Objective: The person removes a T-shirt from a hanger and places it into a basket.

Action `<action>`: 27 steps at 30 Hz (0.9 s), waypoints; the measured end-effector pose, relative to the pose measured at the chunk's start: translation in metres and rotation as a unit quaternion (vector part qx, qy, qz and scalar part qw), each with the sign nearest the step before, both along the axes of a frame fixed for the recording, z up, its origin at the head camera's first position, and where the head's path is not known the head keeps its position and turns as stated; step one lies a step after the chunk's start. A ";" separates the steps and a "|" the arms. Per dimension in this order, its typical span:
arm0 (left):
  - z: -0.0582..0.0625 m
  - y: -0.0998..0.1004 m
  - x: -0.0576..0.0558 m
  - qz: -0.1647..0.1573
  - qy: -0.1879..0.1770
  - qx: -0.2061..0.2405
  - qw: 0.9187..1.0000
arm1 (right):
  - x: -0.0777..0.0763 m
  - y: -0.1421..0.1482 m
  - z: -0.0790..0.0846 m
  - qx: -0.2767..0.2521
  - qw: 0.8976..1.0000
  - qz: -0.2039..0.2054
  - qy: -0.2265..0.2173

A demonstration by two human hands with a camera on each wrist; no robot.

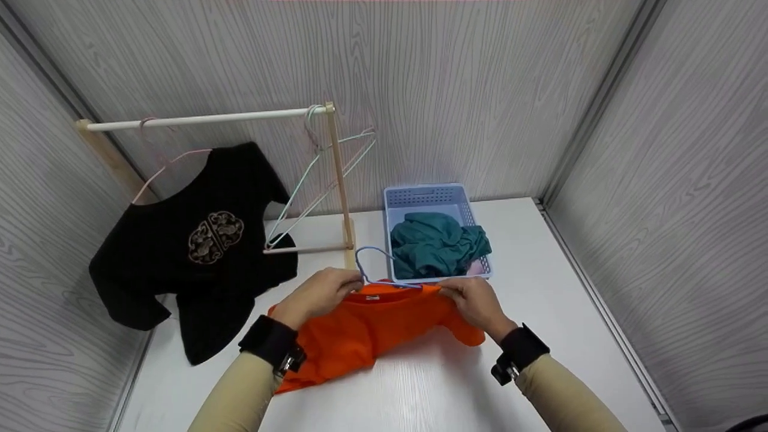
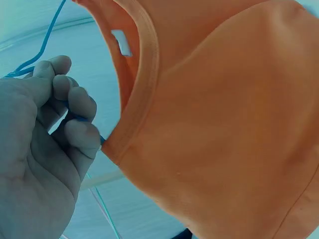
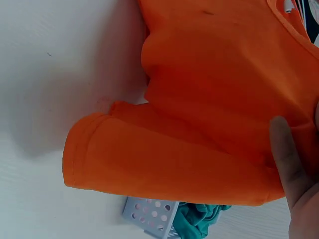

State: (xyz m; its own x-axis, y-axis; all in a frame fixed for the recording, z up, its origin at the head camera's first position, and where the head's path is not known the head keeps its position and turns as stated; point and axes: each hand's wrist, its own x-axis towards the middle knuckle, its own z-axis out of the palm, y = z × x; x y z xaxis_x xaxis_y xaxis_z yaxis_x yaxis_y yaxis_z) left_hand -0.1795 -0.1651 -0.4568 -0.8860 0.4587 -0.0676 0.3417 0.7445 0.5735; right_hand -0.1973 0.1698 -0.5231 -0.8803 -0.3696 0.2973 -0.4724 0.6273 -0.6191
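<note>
Orange shirt (image 1: 372, 327) is b/w the two hands, its body spreading back toward the person; label (image 1: 372, 297) shows in the neckline. Blue hanger (image 1: 391, 282) is at the neck, hook just beyond the L hand (image 1: 324, 291). L hand pinches the hanger, fingers curled round it. R hand (image 1: 477, 300) pinches the shirt at the shoulder; can't tell if the hanger's end is in that grip too.

To do it well, I'd say: steady the hanger w/ L hand, ease shoulder cloth along the arm w/ R hand, then level the neckline. No yanking, collar could stretch or the other shoulder slip off.

Just past R hand: basket (image 1: 423, 201) w/ green cloth (image 1: 438, 243). Out left of L hand: rack (image 1: 207, 119) w/ black top (image 1: 198, 276) on a pink hanger (image 1: 181, 156); bare hangers (image 1: 301, 182) at the rack end nearer L hand.

Count: 2 hands, 1 orange shirt, 1 black top, 1 green bundle (poss. more pcs, can't tell), 1 basket, 1 rack, 1 tabletop (image 1: 528, 252). Hangers: 1 blue, 1 pink w/ top, approx 2 bare, overlapping.
</note>
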 end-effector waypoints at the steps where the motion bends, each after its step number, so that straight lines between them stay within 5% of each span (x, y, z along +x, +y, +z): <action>1: -0.001 -0.005 0.001 0.003 0.004 0.000 1.000 | -0.001 0.003 -0.001 0.007 1.000 0.000 0.004; 7: -0.004 -0.030 0.008 0.013 0.022 0.009 1.000 | -0.012 0.030 -0.016 0.048 0.998 -0.019 0.028; 14: -0.003 -0.039 0.016 0.033 -0.020 0.022 0.999 | -0.017 0.042 -0.027 0.073 0.997 -0.020 0.004; 27: 0.013 0.002 0.003 0.037 -0.024 0.002 0.999 | -0.009 0.001 -0.021 0.041 0.996 0.052 -0.059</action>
State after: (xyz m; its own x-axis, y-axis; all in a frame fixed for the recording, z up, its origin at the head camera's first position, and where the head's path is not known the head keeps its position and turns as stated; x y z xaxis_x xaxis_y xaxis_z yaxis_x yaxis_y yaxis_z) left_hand -0.1766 -0.1633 -0.4440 -0.9131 0.3930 -0.1085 0.2589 0.7645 0.5903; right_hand -0.2063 0.1707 -0.5443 -0.8633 -0.4792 0.1585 -0.4639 0.6296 -0.6233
